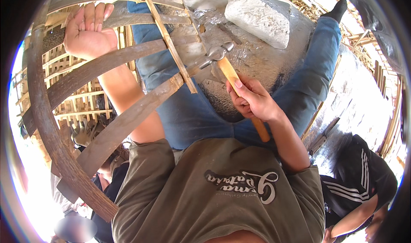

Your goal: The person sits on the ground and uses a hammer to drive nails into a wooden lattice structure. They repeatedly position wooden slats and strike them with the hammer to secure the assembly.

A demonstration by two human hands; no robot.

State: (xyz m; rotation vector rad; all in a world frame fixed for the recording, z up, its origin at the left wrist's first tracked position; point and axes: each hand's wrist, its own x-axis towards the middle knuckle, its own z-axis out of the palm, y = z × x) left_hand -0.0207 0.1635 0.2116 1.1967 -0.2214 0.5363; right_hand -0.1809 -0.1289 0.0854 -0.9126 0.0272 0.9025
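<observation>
My right hand (252, 97) is closed round the yellow wooden handle of a hammer (231, 73). Its metal head is rounded at one end, and the other end lies close to a narrow light strip (171, 46) crossing several curved brown slats. My left arm reaches behind a slat (111, 67) of this wooden frame. Beyond that slat, my left hand (90, 33) has its fingers curled, beside another slat (145, 19); anything inside them is hidden. A thick curved rail (45, 110) joins the slats on the left.
A whitish rough block (259, 20) lies on the grey, worn ground between my outstretched legs (299, 88). Woven bamboo lattice (81, 101) shows behind the frame. At the lower right sits another person in black clothing (355, 183); someone else is partly visible at the lower left.
</observation>
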